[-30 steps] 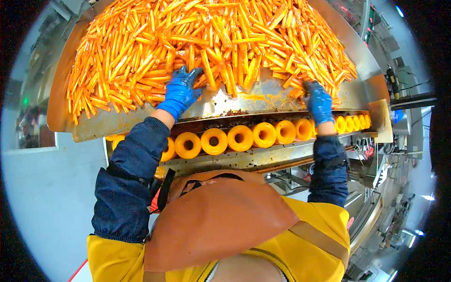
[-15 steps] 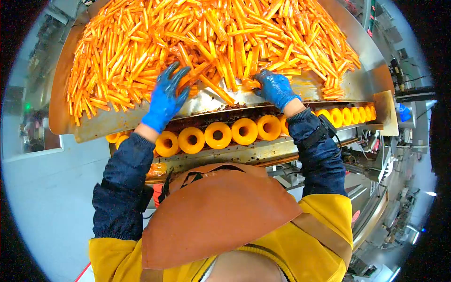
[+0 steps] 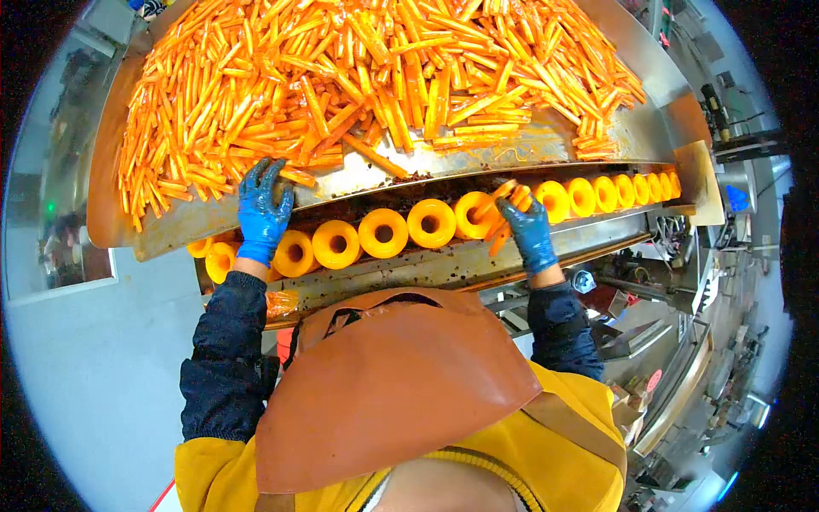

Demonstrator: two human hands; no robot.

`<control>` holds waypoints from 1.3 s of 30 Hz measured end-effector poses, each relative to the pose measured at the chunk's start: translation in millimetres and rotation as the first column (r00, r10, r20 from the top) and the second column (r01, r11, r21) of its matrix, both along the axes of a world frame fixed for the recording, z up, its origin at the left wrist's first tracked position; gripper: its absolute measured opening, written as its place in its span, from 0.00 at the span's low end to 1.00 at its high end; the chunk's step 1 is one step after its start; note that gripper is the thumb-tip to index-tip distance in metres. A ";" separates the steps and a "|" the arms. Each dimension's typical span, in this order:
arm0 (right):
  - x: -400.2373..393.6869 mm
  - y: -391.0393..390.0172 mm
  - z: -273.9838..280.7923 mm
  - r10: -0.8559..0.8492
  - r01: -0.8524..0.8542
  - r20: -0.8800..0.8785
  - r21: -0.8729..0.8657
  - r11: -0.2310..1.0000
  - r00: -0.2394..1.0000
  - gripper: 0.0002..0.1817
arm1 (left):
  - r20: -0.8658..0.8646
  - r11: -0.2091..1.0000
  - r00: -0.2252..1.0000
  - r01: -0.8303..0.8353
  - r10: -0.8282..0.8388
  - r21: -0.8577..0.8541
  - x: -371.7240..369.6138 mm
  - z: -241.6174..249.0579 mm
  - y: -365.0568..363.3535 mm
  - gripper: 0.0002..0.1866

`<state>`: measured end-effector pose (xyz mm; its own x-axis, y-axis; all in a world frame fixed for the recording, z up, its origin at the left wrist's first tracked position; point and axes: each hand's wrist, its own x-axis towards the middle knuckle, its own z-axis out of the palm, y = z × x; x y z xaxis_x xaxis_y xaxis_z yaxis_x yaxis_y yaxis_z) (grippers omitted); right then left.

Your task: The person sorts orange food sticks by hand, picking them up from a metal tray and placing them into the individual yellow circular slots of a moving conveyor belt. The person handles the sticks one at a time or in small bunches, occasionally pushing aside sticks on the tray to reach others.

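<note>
My left hand [image 3: 264,215], in a blue glove with dark, wet fingertips, reaches to the front edge of the metal tray [image 3: 375,183]. Its fingers are apart, close to the nearest oily orange food sticks [image 3: 281,94], which lie heaped across the tray. Below the tray, my right hand [image 3: 531,232], also blue-gloved, is closed around a few orange food sticks [image 3: 500,230] that poke out past its fingers. They hang over a row of yellow-orange funnel-shaped rings [image 3: 432,224], and hide part of the rings there.
A metal ledge [image 3: 401,273] runs along the front of the rings, with dark residue around it. A tan board [image 3: 698,183] stands at the tray's right end. Orange-tinted plastic [image 3: 281,303] lies at the front left. Machinery and clutter fill the right side.
My right hand has come off the tray's edge down to the rings, with food sticks in it. My left hand has shifted left and downward, away from the middle of the heap.
</note>
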<state>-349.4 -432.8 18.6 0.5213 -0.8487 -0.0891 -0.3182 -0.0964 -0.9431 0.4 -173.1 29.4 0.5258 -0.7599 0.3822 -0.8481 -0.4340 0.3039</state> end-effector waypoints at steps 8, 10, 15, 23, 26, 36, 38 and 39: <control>30.6 49.9 9.6 -0.098 0.032 0.224 0.281 0.959 0.970 0.15 | 0.050 0.943 0.941 0.333 -0.334 0.018 -36.5 28.0 -50.3 0.21; 49.9 53.3 -2.0 0.070 -0.068 0.268 -0.018 0.998 0.961 0.18 | 0.070 0.924 0.921 0.379 -0.382 0.050 -47.2 26.9 -81.5 0.19; 38.8 49.5 -11.1 -0.120 0.135 0.285 -0.032 0.990 0.951 0.15 | -0.024 0.844 0.912 0.389 -0.410 0.369 -47.6 26.1 -122.6 0.15; 64.6 68.4 -9.8 0.130 -0.101 0.083 -0.288 0.952 0.988 0.18 | -0.157 0.908 0.895 0.419 -0.416 -0.018 -62.0 37.4 -112.2 0.15; 59.6 57.7 1.3 0.222 -0.172 0.086 -0.395 0.902 0.971 0.18 | -0.507 0.941 0.812 0.144 -0.289 -0.306 -82.1 37.9 -80.3 0.14; 117.2 -78.0 26.1 0.038 -0.654 -0.713 -0.618 0.436 0.700 0.13 | -0.795 0.933 0.553 0.356 -0.250 -0.046 -89.3 4.9 -62.5 0.16; 133.9 -77.0 29.2 0.185 -0.771 -0.791 -0.468 0.432 0.583 0.12 | -0.524 0.898 0.755 0.436 -0.395 -0.050 -72.7 19.0 -88.6 0.21; 135.9 -74.9 34.0 0.224 -0.825 -0.817 -0.438 0.358 0.531 0.12 | -0.332 0.893 0.841 0.450 -0.427 -0.010 -63.4 21.8 -102.7 0.23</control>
<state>-213.5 -507.7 52.6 0.9594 -0.2678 -0.0880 -0.2729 -0.9607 -0.0515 -63.0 -275.8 51.2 0.2151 -0.9573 0.1934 -0.8171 -0.0679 0.5725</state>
